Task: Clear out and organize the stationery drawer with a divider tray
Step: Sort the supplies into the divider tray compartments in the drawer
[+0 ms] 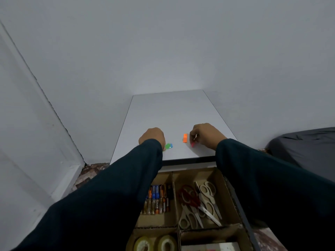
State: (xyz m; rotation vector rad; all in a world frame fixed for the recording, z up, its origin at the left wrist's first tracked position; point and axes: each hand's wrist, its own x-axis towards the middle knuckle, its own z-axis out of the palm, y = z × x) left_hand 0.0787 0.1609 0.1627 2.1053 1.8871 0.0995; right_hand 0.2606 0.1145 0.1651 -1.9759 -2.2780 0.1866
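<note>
The right hand [206, 135] is pinching a red tab [192, 144]; the left hand [152, 136] is curling beside green tabs [169, 146], grip unclear. Probably light, flimsy: pinch edges.

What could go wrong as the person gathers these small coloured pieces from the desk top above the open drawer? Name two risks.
1. The green and blue piece at the left hand lies near the desk top's front edge and could be knocked into the divider tray's wrong compartment.
2. The right hand pinches a tiny red piece; it could slip, or the hand could nudge the orange piece.
</note>
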